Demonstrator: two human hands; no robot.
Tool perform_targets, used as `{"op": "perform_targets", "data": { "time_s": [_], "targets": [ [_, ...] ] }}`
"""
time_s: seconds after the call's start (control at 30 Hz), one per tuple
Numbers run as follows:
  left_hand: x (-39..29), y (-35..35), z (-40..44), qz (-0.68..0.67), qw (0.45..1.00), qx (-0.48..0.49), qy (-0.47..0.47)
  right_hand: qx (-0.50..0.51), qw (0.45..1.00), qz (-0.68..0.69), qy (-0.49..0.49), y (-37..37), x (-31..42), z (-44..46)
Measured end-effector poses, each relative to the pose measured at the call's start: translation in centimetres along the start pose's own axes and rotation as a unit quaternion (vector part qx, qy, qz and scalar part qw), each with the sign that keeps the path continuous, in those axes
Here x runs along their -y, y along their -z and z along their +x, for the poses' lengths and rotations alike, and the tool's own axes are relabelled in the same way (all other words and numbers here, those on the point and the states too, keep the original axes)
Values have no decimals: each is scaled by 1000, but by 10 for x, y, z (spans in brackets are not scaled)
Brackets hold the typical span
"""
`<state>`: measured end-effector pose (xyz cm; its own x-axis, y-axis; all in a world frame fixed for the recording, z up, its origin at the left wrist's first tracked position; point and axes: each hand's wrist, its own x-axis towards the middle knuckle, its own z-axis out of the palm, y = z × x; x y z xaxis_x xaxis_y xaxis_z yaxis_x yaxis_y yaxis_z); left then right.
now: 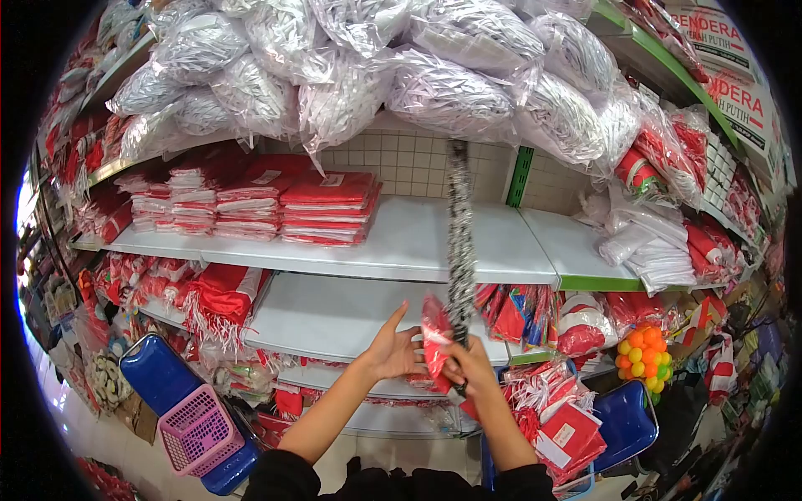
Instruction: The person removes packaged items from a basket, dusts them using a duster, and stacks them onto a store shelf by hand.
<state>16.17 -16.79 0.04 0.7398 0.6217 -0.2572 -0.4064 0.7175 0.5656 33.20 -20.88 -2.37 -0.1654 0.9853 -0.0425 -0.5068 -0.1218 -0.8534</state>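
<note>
My right hand (pixel 470 366) is closed around the dark handle of a long black-and-white fluffy duster (pixel 460 238), which stands upright in front of the shelves. A red, plastic-wrapped packet (pixel 434 338) is against the fingers of that same hand, beside the handle; how it is gripped is partly hidden. To its left, my left hand (pixel 393 351) is open, thumb up and fingers apart, close to the packet. I cannot tell whether its fingertips touch the packet.
Stacks of folded red-and-white packets (pixel 330 209) lie on the middle shelf (pixel 409 242). Clear bags of white strips (pixel 451 88) hang over its top. A pink basket (pixel 199 430) and blue stool (pixel 154 371) stand lower left. At lower right is a basket heaped with red packets (pixel 568 434).
</note>
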Motion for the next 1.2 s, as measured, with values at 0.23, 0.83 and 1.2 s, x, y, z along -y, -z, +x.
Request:
{"op": "perform_targets", "data": {
  "time_s": [0.23, 0.83, 1.2],
  "targets": [
    [-12, 15, 23, 243, 965, -35, -89, 57, 985, -147, 64, -8, -26, -20],
    [-136, 113, 34, 127, 962, 61, -235, 9, 928, -337, 156, 8, -86, -29],
    [-136, 111, 27, 59, 960, 82, -259, -59, 894, -409, 172, 27, -124, -22]
  ]
}}
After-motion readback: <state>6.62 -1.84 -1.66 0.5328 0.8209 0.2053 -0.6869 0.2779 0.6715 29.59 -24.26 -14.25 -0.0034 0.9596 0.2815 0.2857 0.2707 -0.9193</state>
